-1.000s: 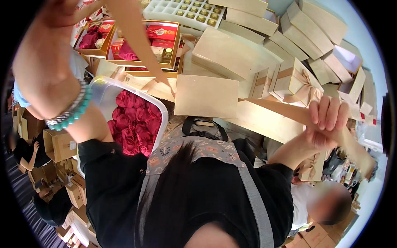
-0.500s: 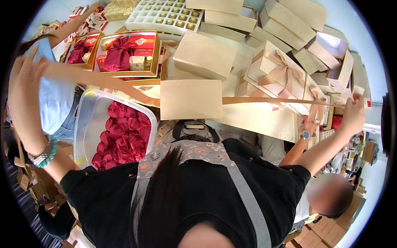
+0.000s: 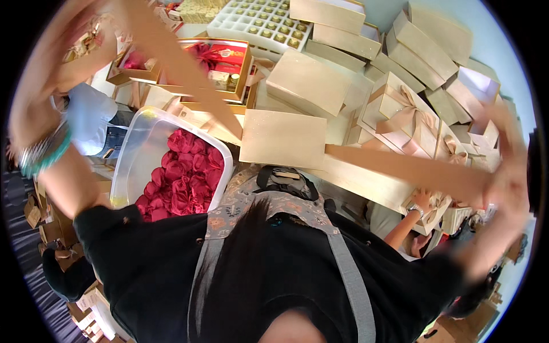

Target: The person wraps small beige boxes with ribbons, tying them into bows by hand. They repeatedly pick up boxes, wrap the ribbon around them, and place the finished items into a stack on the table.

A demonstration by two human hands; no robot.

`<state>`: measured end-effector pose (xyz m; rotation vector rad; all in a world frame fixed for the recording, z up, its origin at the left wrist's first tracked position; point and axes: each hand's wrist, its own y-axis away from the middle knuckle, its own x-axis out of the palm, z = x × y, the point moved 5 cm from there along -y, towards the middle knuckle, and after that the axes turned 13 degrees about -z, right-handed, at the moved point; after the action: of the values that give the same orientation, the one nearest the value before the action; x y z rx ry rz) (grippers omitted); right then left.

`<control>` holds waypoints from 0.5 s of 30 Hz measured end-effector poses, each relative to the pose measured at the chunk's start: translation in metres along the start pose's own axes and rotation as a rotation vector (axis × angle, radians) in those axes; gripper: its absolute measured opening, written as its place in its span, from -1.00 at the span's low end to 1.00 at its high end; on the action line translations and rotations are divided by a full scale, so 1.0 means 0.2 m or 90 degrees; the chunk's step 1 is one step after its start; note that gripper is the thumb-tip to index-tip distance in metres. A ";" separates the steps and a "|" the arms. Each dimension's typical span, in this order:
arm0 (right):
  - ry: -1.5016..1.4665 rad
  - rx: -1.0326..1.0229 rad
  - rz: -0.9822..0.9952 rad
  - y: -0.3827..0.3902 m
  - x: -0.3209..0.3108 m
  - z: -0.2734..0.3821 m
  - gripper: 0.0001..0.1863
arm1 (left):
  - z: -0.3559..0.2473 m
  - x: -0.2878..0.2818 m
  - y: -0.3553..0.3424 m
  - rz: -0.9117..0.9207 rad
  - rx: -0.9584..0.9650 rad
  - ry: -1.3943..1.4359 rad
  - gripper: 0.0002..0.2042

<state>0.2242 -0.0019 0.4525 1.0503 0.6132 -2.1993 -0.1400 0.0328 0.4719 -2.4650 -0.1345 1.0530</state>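
A closed beige gift box (image 3: pixel 283 139) sits at the table's front edge before me, with a wide tan ribbon (image 3: pixel 394 163) coming out from both its sides. My left hand (image 3: pixel 54 68), smeared by motion, is raised at the upper left and grips one length of the ribbon, drawn up steeply from the box. On the far right, my right hand (image 3: pixel 506 186), also blurred, grips the other length, which slopes slightly down from the box. Fingertips of both hands are hard to make out. The ribbon's stretch beneath the box is hidden.
A clear plastic bin (image 3: pixel 127 154) of red satin pouches stands left of the box. Behind are filled gift boxes (image 3: pixel 249 68), a white tray of gold-capped jars (image 3: pixel 246 35) and stacked beige boxes (image 3: pixel 423 48). A co-worker's hand (image 3: pixel 422 200) touches a ribboned box at right.
Both ribbon lengths have swung and twisted to show their broad side. My left hand has risen, while my right hand has moved outward and lower. The whole view has shifted slightly.
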 end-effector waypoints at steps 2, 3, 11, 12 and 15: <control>-0.191 -0.226 0.033 -0.42 0.28 -0.16 -0.74 | -0.05 0.21 0.00 0.003 0.038 0.148 -0.71; -0.230 -0.242 0.003 -0.54 0.39 -0.13 -0.73 | -0.08 0.33 0.00 0.005 0.078 0.220 -0.72; -0.253 -0.039 -0.394 -0.78 0.60 -0.19 -0.82 | 0.23 1.03 0.48 -0.113 0.053 -0.020 -0.09; -0.211 -0.238 -0.324 -0.81 0.73 -0.04 -0.84 | 0.35 1.27 0.52 0.012 -0.018 -0.023 -0.24; 0.184 -0.328 -0.416 -0.87 0.78 0.10 -0.82 | 0.40 1.27 0.51 0.044 -0.072 -0.061 -0.57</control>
<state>0.0168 0.0560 0.3629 0.9731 1.7501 -2.2006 -0.0277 0.0378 0.2107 -2.5355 -0.1443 1.2249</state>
